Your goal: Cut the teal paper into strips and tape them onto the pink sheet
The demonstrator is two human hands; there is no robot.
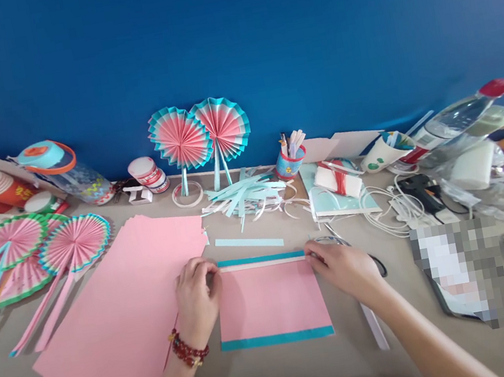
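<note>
A pink paper sheet lies on the table in front of me, with a teal band along its near edge and another teal band along its far edge. Just below the far band runs a narrow white paper strip. My left hand is closed in a pinch at the strip's left end. At its right end my right hand pinches too; both sets of fingertips are partly hidden. Beyond the sheet rests a loose pale blue strip.
A stack of pink paper lies on the left beside folded paper fans. Cut strips are heaped behind, below two upright fans. Scissors, a phone and white cables lie to the right.
</note>
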